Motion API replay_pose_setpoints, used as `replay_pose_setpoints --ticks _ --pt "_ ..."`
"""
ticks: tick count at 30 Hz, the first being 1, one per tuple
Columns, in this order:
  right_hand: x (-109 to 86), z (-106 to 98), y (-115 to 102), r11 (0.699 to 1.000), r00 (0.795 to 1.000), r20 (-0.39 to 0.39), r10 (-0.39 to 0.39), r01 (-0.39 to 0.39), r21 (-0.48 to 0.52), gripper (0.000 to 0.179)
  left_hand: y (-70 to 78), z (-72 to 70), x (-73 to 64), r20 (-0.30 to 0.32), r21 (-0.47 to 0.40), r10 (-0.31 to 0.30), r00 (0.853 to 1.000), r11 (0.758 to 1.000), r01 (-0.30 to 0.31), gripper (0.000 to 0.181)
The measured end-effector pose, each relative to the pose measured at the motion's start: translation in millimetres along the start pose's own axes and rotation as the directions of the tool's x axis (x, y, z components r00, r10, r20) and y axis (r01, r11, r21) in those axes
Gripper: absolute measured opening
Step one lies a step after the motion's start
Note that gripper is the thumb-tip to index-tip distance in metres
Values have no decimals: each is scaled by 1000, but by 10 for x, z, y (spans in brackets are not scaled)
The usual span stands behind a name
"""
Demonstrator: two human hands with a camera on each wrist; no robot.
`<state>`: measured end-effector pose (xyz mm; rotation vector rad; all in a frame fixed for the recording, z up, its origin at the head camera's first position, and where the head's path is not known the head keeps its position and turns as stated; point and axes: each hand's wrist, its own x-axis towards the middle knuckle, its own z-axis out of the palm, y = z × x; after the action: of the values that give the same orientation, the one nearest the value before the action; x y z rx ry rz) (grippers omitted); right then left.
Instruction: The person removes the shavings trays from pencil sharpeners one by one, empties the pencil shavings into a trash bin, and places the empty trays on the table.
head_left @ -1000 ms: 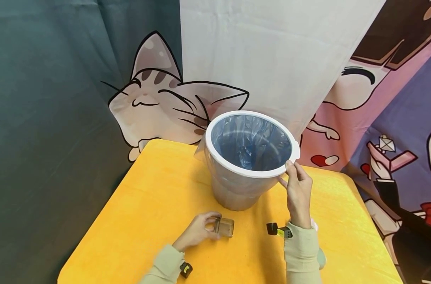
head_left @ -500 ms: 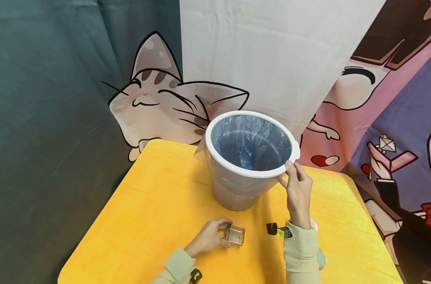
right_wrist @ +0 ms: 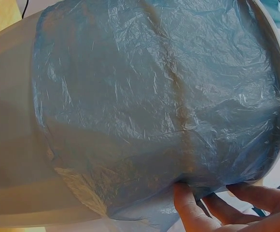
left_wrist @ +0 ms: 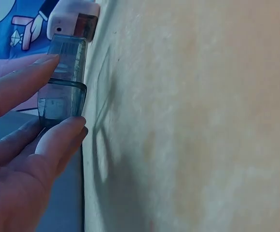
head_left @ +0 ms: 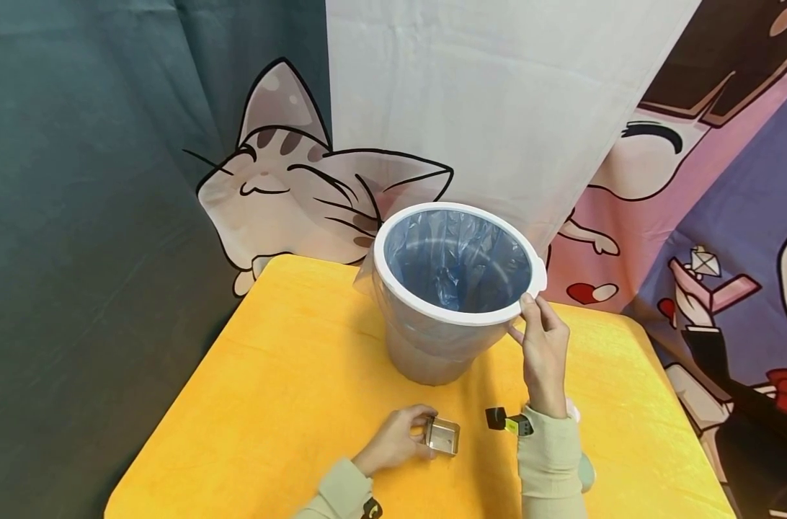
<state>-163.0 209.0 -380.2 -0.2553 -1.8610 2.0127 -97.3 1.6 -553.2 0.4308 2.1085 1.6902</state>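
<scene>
A small clear, brownish-tinted box [head_left: 442, 437] is pinched at its left side between the thumb and fingers of my left hand [head_left: 398, 438], low over the yellow table in front of the bin. In the left wrist view, the see-through box [left_wrist: 63, 101] sits between the fingertips. A round trash bin [head_left: 455, 317] with a white rim stands on the table, lined with a thin bluish trash bag [head_left: 447, 281]. My right hand [head_left: 545, 353] grips the rim at its right front, thumb on top. In the right wrist view, its fingers touch the bag [right_wrist: 116, 87] folded over the outer wall.
A yellow cloth [head_left: 290, 360] covers the table. Beside my right sleeve lie a pale green rounded thing [head_left: 586, 472] and a pinkish thing [head_left: 573, 409], both partly hidden. Curtains with cartoon prints hang behind the table. Each wrist wears a small black device [head_left: 519, 424].
My left hand has moved right and slightly toward the front edge, carrying the clear box with it. My right hand and the bin have stayed in place.
</scene>
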Motion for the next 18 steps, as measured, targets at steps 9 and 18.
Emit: replay_pose_setpoints --ticks 9,18 --pt "-1 -6 -9 1000 1000 2 10 -10 -7 54 23 103 28 20 -3 21 1000 1000 -21 62" --pt "-11 -2 -15 1000 1000 11 -3 3 8 51 9 171 34 30 -14 40 999 999 -39 60"
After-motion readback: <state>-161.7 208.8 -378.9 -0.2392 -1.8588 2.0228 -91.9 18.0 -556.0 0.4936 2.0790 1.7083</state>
